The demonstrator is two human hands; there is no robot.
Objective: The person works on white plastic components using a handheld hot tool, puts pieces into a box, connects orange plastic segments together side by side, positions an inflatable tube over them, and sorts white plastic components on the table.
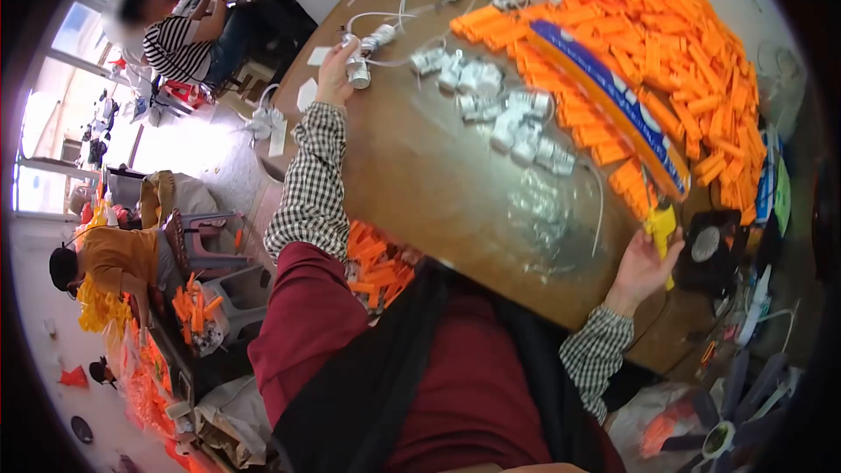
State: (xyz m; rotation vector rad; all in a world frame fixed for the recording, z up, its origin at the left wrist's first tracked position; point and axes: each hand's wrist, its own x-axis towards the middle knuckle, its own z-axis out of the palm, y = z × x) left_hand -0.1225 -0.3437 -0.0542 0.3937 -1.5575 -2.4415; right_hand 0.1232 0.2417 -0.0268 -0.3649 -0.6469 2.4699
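My left hand, at the table's left edge, has its fingers closed on a small whitish metallic part with a pale tube. My right hand, near the right end of the table, grips a yellow tool with a thin cord; its tip is hard to make out. Between the hands, several similar whitish parts lie in a row on the brown table. A large heap of orange pieces covers the far right, with a blue and orange strip lying along it.
A black box-shaped device and a white bottle stand right of my right hand. A fan is at the lower right. Orange pieces lie beside my leg. Other people sit at the left, away from my table.
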